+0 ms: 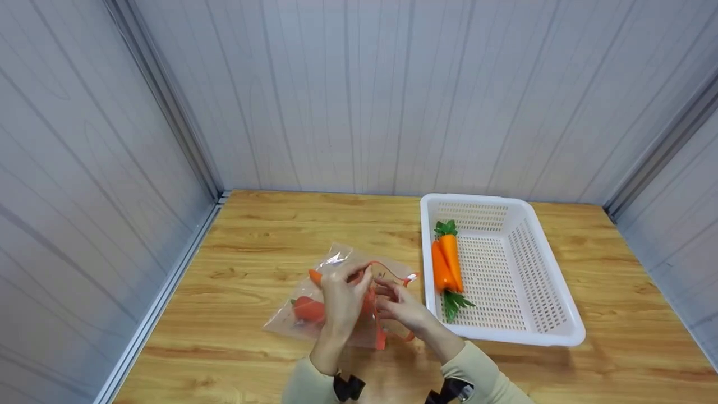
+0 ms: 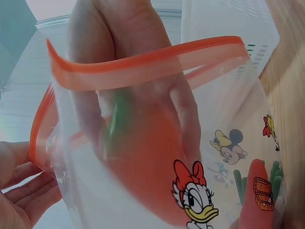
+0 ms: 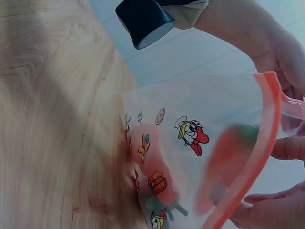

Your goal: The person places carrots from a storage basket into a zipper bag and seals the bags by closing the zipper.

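Observation:
A clear zip bag (image 1: 286, 322) with an orange rim and cartoon prints lies on the table, its mouth toward the basket. My left hand (image 1: 343, 294) pinches the bag's rim near the top. From the other side my right hand (image 1: 406, 311) reaches into the mouth. In the left wrist view its fingers (image 2: 186, 109) grip a reddish-orange vegetable (image 2: 147, 162) with a green top, blurred behind the plastic. Another red vegetable (image 1: 308, 310) with green at one end rests deeper inside. An orange tip (image 1: 315, 277) shows beside my left hand.
A white perforated basket (image 1: 552, 269) stands to the right on the wooden table (image 1: 224, 331). Two orange carrots (image 1: 450, 255) with green leaves lie along its left side. Pale panel walls (image 1: 348, 101) close in the back and both sides.

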The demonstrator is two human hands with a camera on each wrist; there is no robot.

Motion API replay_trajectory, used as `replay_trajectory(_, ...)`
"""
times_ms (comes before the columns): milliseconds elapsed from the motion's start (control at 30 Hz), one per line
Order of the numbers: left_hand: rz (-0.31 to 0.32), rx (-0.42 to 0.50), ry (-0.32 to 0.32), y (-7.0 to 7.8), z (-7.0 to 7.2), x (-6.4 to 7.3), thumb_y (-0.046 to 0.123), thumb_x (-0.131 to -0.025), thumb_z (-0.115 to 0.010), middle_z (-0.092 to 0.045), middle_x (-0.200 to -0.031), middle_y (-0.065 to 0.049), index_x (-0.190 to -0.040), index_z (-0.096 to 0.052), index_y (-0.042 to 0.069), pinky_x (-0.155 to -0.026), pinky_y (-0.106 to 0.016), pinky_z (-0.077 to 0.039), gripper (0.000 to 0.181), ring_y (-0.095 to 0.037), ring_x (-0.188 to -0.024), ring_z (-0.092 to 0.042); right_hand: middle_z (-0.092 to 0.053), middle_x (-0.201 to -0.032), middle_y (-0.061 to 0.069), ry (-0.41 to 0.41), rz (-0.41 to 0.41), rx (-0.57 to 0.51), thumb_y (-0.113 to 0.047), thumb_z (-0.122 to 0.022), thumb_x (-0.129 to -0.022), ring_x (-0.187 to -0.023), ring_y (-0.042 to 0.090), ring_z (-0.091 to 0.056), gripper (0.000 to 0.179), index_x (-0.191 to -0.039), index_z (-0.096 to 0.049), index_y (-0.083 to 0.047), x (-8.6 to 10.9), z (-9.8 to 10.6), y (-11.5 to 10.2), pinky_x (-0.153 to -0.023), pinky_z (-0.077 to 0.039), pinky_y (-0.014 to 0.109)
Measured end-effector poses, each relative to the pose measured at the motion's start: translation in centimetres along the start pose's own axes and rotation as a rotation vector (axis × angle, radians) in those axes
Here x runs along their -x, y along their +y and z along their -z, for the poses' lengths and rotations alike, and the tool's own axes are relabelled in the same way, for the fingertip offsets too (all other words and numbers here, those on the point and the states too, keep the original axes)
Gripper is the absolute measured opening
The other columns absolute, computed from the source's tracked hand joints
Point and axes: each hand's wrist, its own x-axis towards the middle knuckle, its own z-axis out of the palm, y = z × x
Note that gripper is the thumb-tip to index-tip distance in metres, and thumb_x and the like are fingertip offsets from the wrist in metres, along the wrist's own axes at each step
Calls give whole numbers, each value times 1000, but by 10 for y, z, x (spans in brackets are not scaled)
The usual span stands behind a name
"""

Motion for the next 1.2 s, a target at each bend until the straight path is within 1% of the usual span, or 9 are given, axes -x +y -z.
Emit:
replay_trajectory(100,-3,-11,2,0,0,0,-4,-72,-65,-67,-71,-7,-77,-70,0,-56,-33,-52,8,-15,-64,-62,-33,-130,30,-19,14,-29,-9,-47,-90,-110,38,-44,54,-134,-21,9,0,-1,0,-85,-45,39)
replay_trajectory(200,-2,-23,-3,0,1,0,-4,-72,-65,-67,-72,-7,-77,-70,0,-57,-31,-52,9,-15,-65,-62,-35,-129,27,-35,25,-45,-9,-48,-89,-111,37,-43,53,-133,-24,9,3,-1,-1,-84,-45,39)
replay_trajectory(400,5,-45,-9,0,0,-1,-2,-72,-67,-67,-73,-7,-77,-71,2,-57,-29,-52,7,-13,-65,-62,-37,-131,24,-56,50,-51,-11,-51,-89,-112,37,-43,53,-133,-29,7,15,4,-11,-84,-45,39)
replay_trajectory(500,12,-45,-9,0,0,-1,-1,-73,-67,-67,-73,-6,-77,-71,3,-57,-28,-52,7,-11,-65,-61,-40,-129,24,-72,76,-41,-9,-51,-89,-111,34,-46,49,-131,-31,9,22,9,-21,-85,-44,41)
replay_trajectory(600,14,-32,-10,0,0,0,-2,-73,-67,-67,-73,-6,-77,-71,2,-58,-30,-52,7,-13,-66,-62,-45,-124,24,-72,99,-16,-7,-51,-89,-106,28,-51,46,-128,-35,10,28,13,-31,-84,-45,39)
replay_trajectory(733,21,-11,-15,1,0,2,-4,-73,-66,-67,-73,-8,-77,-70,0,-58,-32,-52,7,-16,-67,-62,-48,-121,24,-67,122,-10,-7,-52,-88,-104,26,-52,43,-125,-39,10,35,17,-42,-84,-45,39)
replay_trajectory(933,43,-13,-16,0,0,3,-5,-72,-66,-67,-74,-8,-78,-70,0,-60,-28,-52,8,-15,-68,-62,-48,-121,23,-47,144,36,-10,-53,-88,-104,24,-53,43,-125,-40,8,41,27,-60,-84,-44,41)
replay_trajectory(1067,50,-10,-16,1,0,3,-4,-72,-66,-67,-75,-7,-79,-70,0,-60,-24,-51,9,-12,-68,-62,-48,-120,24,-10,170,61,-10,-54,-88,-104,30,-51,42,-124,-41,7,40,36,-71,-84,-45,42)
replay_trajectory(1200,47,-3,-17,1,0,3,-4,-72,-66,-67,-75,-7,-78,-70,0,-59,-24,-51,8,-12,-67,-62,-49,-118,23,24,182,75,-9,-53,-88,-106,35,-49,42,-124,-41,7,36,48,-78,-83,-46,40)
